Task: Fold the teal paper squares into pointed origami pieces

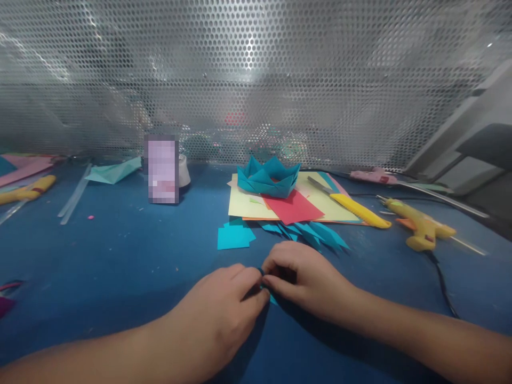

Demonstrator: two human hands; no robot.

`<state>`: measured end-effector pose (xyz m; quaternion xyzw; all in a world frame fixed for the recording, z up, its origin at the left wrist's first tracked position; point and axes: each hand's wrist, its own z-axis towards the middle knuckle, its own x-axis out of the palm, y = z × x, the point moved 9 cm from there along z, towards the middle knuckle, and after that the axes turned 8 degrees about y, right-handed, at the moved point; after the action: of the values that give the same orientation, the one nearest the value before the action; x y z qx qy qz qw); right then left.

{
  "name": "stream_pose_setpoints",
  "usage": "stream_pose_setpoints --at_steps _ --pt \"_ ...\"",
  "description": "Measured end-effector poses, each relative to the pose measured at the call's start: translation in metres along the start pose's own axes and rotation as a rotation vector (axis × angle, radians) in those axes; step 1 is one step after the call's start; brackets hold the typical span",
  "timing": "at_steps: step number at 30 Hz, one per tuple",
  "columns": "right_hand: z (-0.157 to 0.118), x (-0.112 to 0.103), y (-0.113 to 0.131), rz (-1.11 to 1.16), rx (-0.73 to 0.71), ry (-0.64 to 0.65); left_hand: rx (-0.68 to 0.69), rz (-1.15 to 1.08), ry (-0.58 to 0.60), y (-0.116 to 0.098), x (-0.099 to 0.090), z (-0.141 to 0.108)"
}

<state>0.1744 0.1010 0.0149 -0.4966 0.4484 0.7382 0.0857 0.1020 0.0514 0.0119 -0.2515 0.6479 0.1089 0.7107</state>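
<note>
Near the front of the blue table, my left hand [234,306] and my right hand [306,277] meet, thumbs and fingers pinched on a small piece of blue paper [272,300]. Most of that paper is hidden behind my fingers. Just beyond my hands lie several blue paper squares [233,238] and a row of folded blue paper pieces [316,233]. Farther back, a blue folded-paper ring with pointed tips [269,178] sits on a stack of coloured sheets [244,200], beside a red paper square [294,207].
A yellow box cutter [360,210] rests across the stack's right side, its blade out. To the right lies a yellow glue gun [424,221] with a black cord [442,285]. A blurred-out phone-like object [163,169] stands at back left. A perforated metal panel [248,80] closes off the back.
</note>
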Motion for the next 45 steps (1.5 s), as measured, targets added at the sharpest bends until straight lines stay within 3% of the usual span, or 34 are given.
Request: stream_pose_setpoints --at_steps 7,15,25,34,45 --pt "0.002 -0.007 -0.008 0.019 0.067 -0.023 -0.011 -0.051 -0.050 0.003 -0.007 0.002" --pt "0.005 -0.009 -0.011 -0.004 0.045 -0.073 -0.062 0.028 -0.054 0.005 -0.004 0.001" --pt "0.000 -0.003 0.002 -0.188 -0.233 -0.116 -0.062 0.092 -0.153 0.005 -0.012 -0.002" --pt "-0.004 -0.001 0.010 -0.324 -0.308 -0.113 -0.074 0.096 -0.150 0.005 -0.012 -0.003" --pt "-0.007 0.007 0.019 -0.514 -0.380 -0.007 -0.088 0.088 -0.161 0.008 -0.009 -0.004"
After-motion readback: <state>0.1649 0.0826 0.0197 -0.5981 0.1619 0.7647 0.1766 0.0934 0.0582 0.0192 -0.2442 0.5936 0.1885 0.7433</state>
